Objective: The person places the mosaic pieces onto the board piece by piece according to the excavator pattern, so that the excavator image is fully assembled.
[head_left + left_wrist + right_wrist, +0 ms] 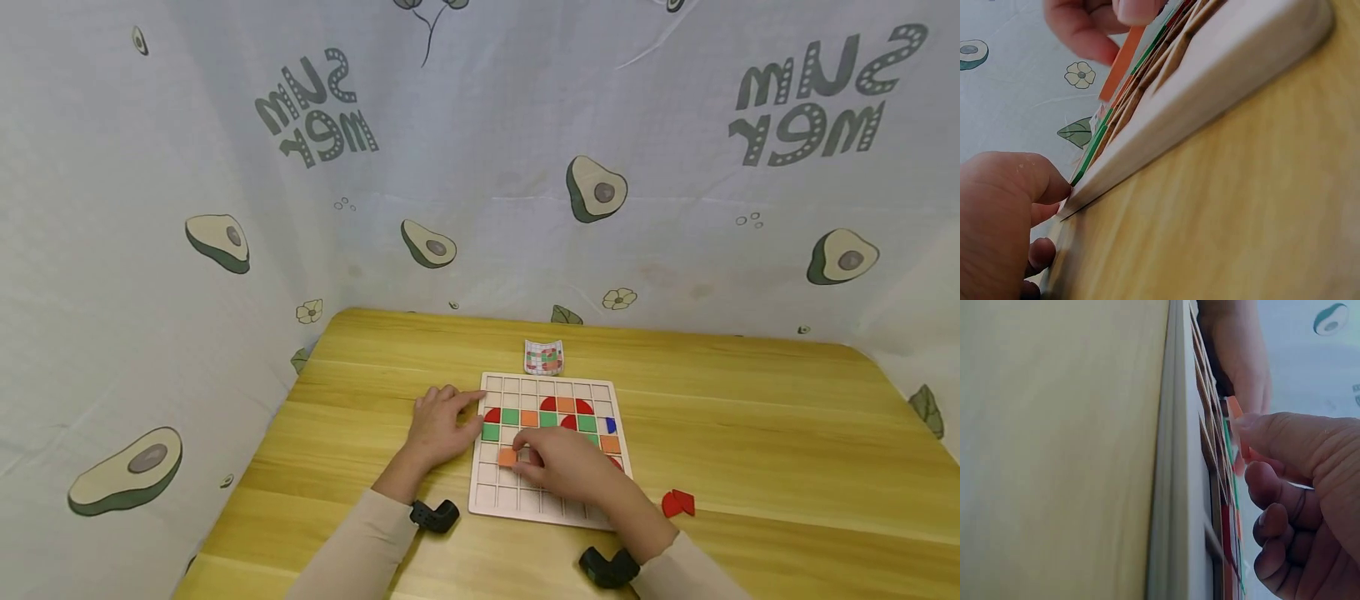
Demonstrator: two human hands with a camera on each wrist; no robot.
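My right hand (566, 460) pinches an orange square tile (507, 457) between thumb and fingers. It holds the tile above the lower left of a pale wooden grid board (486, 497); the right wrist view shows the orange tile (1235, 415) tilted and raised off the board. At the board's left edge, my left hand (441, 425) touches with an outstretched index finger and the thumb. In the left wrist view, the left thumb rests by a green tile (1090, 150) at the rim. Red, green, orange and blue pieces sit in the grid; my right hand hides some cells.
Behind the board stands a small curved pattern card (543, 358) with coloured shapes. Loose red pieces (678, 502) lie on the wooden table (787, 433), right of the board. A white printed curtain (495, 167) hangs at the back and sides.
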